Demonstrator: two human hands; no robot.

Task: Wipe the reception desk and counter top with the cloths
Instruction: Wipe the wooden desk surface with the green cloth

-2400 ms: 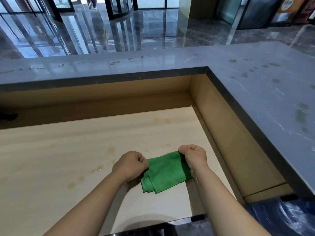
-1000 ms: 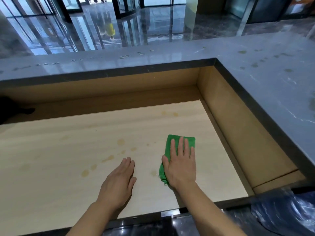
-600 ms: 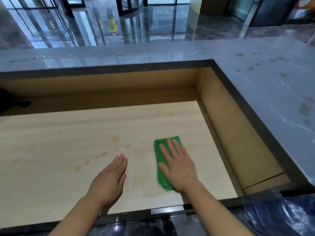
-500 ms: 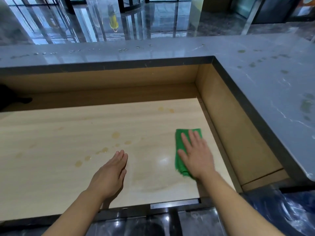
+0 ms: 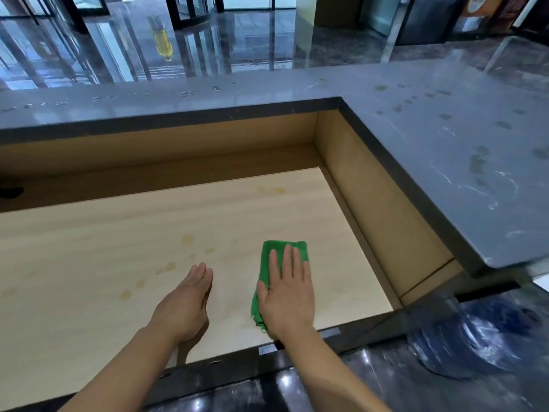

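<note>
Green cloth lies folded near the front right corner of the wooden desk, pinned under the flat right hand, fingers straight; it shows past the fingertips and along the thumb side. The left hand rests open on the desk beside it. With nothing pinched, the cloth may bunch or slip out mid-stroke, and the yellowish stains toward the desk's middle, like the smudges on the grey counter top, could be missed.

We see a glossy dark stone floor that mirrors dark-framed glass doors and carries a yellow reflection of a figure. A slim silver metal post stands farther right. At lower right lies a crumpled, blurred blue translucent plastic bag.
</note>
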